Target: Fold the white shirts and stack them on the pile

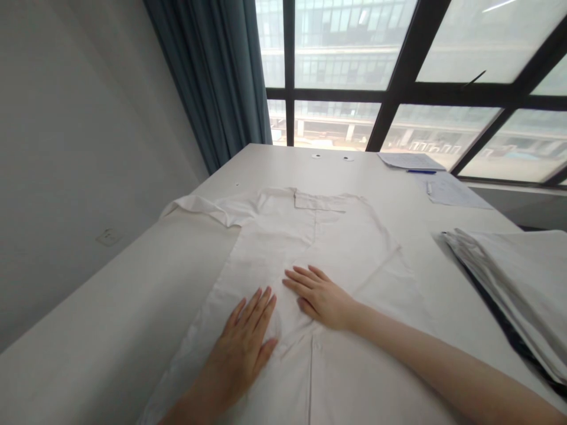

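A white long garment, like a coat or shirt (pixel 283 236), lies spread on the white table with its collar end toward the window. One sleeve stretches out to the left; the other side's sleeve is not plainly visible. My left hand (pixel 241 345) rests flat on the garment's left middle, fingers spread and pointing away from me. Further up and to the right, my right hand (pixel 321 296) lies palm down across the centre, fingers stretched to the left. Small wrinkles run in the cloth between and below the hands. Neither hand grips anything.
Folded white cloths (pixel 518 277) lie on something dark at the table's (pixel 146 307) right side. Paper sheets (pixel 460 190) and a blue pen (pixel 420 172) are at the far right. Behind are a blue curtain (pixel 212 71) and windows; a wall stands left.
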Available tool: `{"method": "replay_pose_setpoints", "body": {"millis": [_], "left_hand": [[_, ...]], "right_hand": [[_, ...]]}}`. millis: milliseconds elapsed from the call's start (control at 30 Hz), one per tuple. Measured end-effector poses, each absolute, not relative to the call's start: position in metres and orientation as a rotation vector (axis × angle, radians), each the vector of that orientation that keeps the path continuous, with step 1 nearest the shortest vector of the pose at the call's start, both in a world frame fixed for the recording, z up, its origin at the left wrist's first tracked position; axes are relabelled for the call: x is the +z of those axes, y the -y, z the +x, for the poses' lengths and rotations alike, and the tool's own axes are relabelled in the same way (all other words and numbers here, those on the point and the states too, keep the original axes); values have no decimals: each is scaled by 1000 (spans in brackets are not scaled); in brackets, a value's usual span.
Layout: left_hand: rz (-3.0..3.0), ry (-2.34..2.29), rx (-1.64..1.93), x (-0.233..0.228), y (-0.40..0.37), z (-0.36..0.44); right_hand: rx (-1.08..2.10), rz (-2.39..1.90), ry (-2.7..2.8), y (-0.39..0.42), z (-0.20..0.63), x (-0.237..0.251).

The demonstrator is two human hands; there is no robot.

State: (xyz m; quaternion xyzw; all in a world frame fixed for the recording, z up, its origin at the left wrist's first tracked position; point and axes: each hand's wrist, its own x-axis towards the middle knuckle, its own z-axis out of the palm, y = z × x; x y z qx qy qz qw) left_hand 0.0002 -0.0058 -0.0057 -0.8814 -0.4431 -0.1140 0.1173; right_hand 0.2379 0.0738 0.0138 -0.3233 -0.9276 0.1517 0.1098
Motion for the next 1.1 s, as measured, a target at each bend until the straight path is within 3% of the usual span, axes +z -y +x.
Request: {"method": "replay_pose_setpoints", "body": {"millis": [667, 1100], "left_hand": [[-2557, 1321, -326, -6, 8, 1], [-2555, 1314, -302, -4, 8, 1]], "right_hand": [[116, -1769, 2495, -194, 338, -5], [83, -1957, 2348, -242, 375, -10]]}}
